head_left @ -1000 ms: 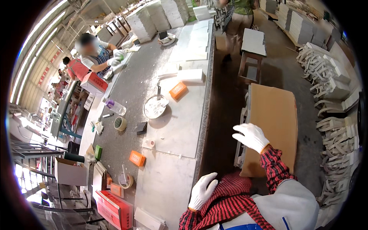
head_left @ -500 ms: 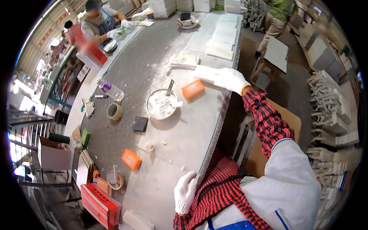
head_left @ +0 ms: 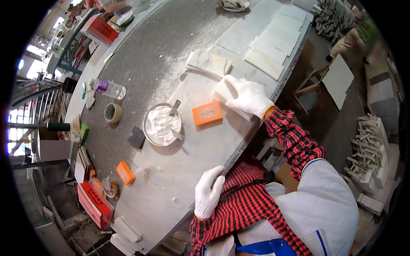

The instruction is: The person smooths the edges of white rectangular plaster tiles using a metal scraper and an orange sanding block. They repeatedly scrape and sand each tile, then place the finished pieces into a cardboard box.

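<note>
White knitted gloves cover both my hands. My right hand spans a white marble tile, its thumb and fingers parted around the piece near the table's right edge. Whether one tile or several lie under it, I cannot tell. My left hand rests at the near edge of the table, fingers loosely stretched, with nothing in it. Between the hands sits an orange box. Left of that box stands a round bowl of white paste with two metal putty knives, one handle leaning on the rim.
Behind my right hand lie a small tile stack and rows of marble tiles. Leftward are a dark square pad, tape roll, water bottle, second orange box and red box. A person stands far right.
The view has shifted, so the table contents appear lower and further left. My right thumb now stands apart from the fingers over the tile. My left hand stays at the table edge.
</note>
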`<act>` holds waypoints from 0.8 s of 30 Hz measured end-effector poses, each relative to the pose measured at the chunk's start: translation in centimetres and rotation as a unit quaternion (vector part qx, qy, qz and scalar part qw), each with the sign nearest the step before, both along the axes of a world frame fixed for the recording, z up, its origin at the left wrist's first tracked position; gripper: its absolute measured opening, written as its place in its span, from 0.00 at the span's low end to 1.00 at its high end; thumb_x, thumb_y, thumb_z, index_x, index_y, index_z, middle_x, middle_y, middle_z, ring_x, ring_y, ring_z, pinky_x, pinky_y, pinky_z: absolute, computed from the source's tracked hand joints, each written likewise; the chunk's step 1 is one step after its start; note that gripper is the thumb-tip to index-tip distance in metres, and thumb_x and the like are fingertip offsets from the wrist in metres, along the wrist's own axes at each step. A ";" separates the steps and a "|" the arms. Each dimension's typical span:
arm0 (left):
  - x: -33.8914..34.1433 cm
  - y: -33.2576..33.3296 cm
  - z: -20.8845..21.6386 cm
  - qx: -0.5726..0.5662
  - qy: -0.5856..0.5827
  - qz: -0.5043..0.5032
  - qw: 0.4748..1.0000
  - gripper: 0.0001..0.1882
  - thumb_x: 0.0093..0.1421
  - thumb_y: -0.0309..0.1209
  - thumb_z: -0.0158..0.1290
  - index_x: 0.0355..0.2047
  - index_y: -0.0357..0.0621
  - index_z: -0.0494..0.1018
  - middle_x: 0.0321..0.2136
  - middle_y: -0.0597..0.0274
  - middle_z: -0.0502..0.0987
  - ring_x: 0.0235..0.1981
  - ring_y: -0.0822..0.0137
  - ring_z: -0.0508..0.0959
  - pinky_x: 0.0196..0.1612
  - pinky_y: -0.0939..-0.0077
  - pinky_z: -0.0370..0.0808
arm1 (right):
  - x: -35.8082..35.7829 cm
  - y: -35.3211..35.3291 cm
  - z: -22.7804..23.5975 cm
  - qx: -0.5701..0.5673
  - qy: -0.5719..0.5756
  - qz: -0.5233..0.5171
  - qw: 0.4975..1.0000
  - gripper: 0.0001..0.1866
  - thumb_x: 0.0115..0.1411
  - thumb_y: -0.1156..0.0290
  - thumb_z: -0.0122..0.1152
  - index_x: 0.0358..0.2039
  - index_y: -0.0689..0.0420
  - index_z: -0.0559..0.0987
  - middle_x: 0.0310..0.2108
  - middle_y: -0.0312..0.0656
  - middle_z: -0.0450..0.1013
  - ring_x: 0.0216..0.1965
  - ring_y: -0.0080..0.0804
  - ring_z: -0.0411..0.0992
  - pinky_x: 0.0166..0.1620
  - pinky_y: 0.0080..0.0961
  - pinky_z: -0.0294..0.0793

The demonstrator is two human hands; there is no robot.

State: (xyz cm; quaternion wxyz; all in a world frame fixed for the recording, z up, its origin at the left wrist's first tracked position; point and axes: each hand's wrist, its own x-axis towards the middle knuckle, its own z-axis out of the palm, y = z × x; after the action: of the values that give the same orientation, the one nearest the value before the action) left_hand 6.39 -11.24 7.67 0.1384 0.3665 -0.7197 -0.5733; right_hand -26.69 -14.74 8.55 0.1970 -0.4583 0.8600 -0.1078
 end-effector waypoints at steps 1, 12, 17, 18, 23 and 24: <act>-0.5 0.1 -0.4 -0.016 0.000 0.002 1.000 0.16 0.68 0.25 0.56 0.55 0.34 0.77 0.45 0.49 0.82 0.45 0.63 0.84 0.49 0.72 0.79 | -0.3 0.0 0.6 -0.013 -0.034 -0.022 0.999 0.47 0.53 0.50 0.69 0.72 0.45 0.65 0.57 0.55 0.75 0.57 0.53 0.75 0.58 0.42 0.76; -6.1 -0.4 -0.7 -0.022 0.171 0.099 0.980 0.45 0.60 0.29 0.68 0.73 0.33 0.57 0.67 0.47 0.69 0.66 0.57 0.71 0.70 0.64 0.65 | 7.5 2.5 3.6 -0.338 -0.657 -0.123 0.663 0.55 0.61 0.67 0.74 0.78 0.53 0.46 0.51 0.42 0.72 0.51 0.28 0.74 0.52 0.29 0.79; -2.9 -1.7 0.1 0.145 0.263 0.229 0.926 0.26 0.74 0.29 0.51 0.68 0.31 0.61 0.61 0.45 0.74 0.60 0.57 0.77 0.58 0.65 0.79 | 13.7 3.4 1.5 -0.283 -0.684 -0.196 0.643 0.35 0.68 0.63 0.66 0.70 0.55 0.61 0.54 0.40 0.71 0.53 0.27 0.73 0.51 0.30 0.81; -1.8 -2.0 0.9 0.221 0.266 0.264 0.900 0.23 0.76 0.30 0.48 0.67 0.31 0.62 0.59 0.45 0.75 0.57 0.57 0.80 0.54 0.65 0.82 | 13.8 3.8 1.0 -0.270 -0.677 -0.214 0.650 0.31 0.70 0.62 0.65 0.68 0.56 0.65 0.54 0.40 0.71 0.53 0.27 0.73 0.51 0.29 0.81; 3.6 -4.2 -1.4 0.354 0.269 0.274 0.852 0.25 0.77 0.41 0.47 0.62 0.32 0.64 0.47 0.44 0.81 0.38 0.54 0.87 0.36 0.67 0.88 | 11.5 4.9 -2.0 -0.221 -0.627 -0.148 0.732 0.25 0.74 0.54 0.59 0.62 0.59 0.71 0.49 0.39 0.74 0.45 0.26 0.76 0.49 0.26 0.79; 4.1 -4.4 -1.7 0.358 0.262 0.269 0.855 0.25 0.77 0.41 0.47 0.61 0.32 0.65 0.46 0.45 0.81 0.37 0.55 0.87 0.35 0.69 0.87 | 11.6 5.0 -1.5 -0.222 -0.628 -0.144 0.731 0.26 0.75 0.54 0.57 0.64 0.60 0.71 0.48 0.39 0.75 0.44 0.26 0.76 0.49 0.24 0.79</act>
State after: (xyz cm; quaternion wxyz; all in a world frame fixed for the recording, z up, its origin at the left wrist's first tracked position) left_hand 10.50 -15.63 5.95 0.3295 0.4062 -0.2751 -0.8067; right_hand -15.04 -9.76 7.01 0.5669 -0.1873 0.5474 -0.5864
